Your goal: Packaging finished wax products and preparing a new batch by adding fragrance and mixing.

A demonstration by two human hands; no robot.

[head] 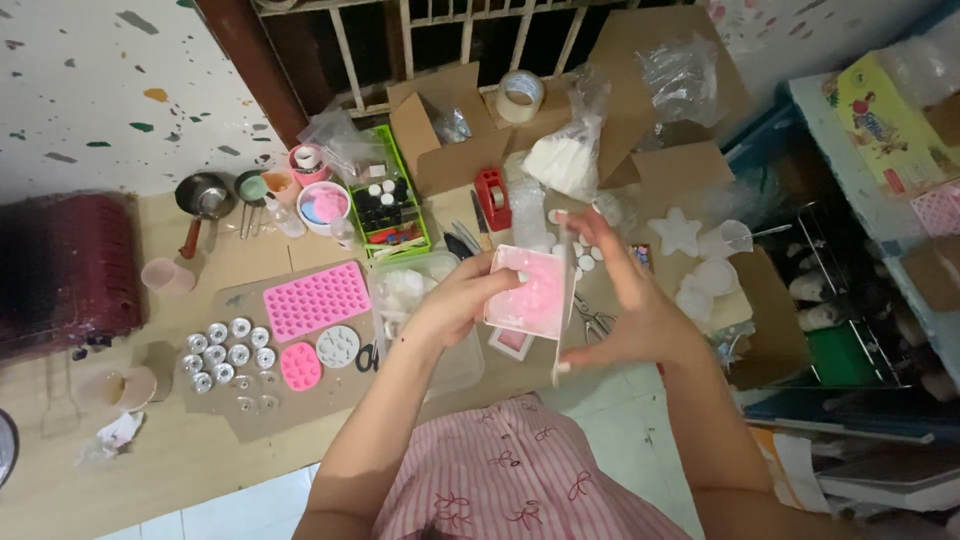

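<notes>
A square pink mould (530, 290), filled with paler pink set material, is held up above the tabletop (180, 455), tilted toward the camera. The left hand (455, 300) is closed on its left edge, thumb on top. The right hand (625, 290) is spread along the right edge, fingers extended upward, gripping or flexing a thin pale side panel; whether that panel is part of the mould or a separate sheet cannot be told.

Judged step: the cast piece is being worked loose from the mould. To be done well, the walls are best peeled away evenly, a little on each side, with the base supported so the piece is not cracked. Pressure is better kept on the mould than on the cast face.

Directly below, a clear plastic box (425, 310) is noted; a drop would land there or on the scissors (595, 320) just beside. Further left, a pink rectangular silicone tray (315, 298), a round pink mould (300, 366) and small metal cups (225, 355) lie on cardboard, well apart from the hands.
</notes>
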